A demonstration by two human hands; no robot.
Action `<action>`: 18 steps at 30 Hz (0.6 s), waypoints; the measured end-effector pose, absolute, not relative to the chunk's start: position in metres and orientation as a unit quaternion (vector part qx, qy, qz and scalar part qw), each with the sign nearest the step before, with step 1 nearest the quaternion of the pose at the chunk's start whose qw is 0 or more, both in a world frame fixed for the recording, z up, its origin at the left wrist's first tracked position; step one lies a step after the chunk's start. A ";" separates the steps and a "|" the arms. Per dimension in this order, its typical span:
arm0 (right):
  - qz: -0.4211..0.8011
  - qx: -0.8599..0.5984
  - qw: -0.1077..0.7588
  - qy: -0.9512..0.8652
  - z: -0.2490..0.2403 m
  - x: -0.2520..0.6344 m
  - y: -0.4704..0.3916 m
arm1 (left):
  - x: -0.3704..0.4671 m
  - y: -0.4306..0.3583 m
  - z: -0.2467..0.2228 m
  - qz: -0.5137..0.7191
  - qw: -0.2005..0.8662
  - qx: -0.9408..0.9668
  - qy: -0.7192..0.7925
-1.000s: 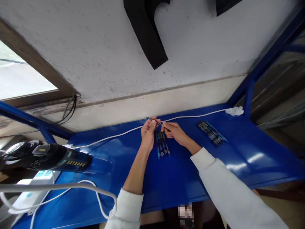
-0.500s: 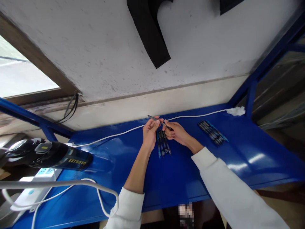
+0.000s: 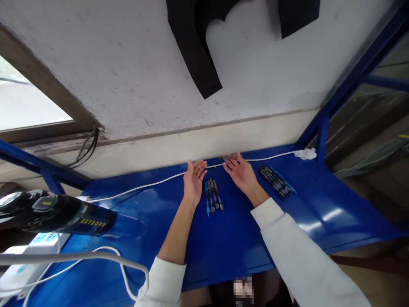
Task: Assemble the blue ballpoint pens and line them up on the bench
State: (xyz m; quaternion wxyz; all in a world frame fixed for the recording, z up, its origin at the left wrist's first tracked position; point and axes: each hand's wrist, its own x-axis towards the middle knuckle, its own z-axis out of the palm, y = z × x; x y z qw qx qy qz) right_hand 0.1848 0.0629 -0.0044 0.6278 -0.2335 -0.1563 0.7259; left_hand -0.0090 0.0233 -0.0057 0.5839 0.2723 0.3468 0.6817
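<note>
My left hand (image 3: 193, 181) hovers over the blue table (image 3: 230, 247), palm turned inward, fingers stretched out and holding nothing. To its right lies a row of several pens (image 3: 214, 196), side by side, one with light blue parts. My right hand (image 3: 241, 175) is raised with its fingers spread. Just behind its fingertips shows a thin dark pen (image 3: 227, 157), partly hidden and blurred; whether it touches the fingers I cannot tell. Further right is a second group of pens (image 3: 276, 181), dark ones plus a light blue one.
A white cable (image 3: 153, 184) runs along the table's back edge to a crumpled white bundle (image 3: 306, 154). At left, a black bottle (image 3: 73, 215) lies near a white power strip (image 3: 38, 251). A thick pale cable (image 3: 96, 256) crosses the foreground. Blue frame posts (image 3: 322, 136) stand at the sides.
Both hands have come apart and opened. The pen they held between them now shows behind the right fingertips. The view has shifted slightly, and the row of pens is more exposed.
</note>
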 end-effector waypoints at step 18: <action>0.782 -0.095 0.614 -0.048 -0.002 0.209 0.055 | -0.013 0.024 -0.007 0.693 0.617 0.204 0.312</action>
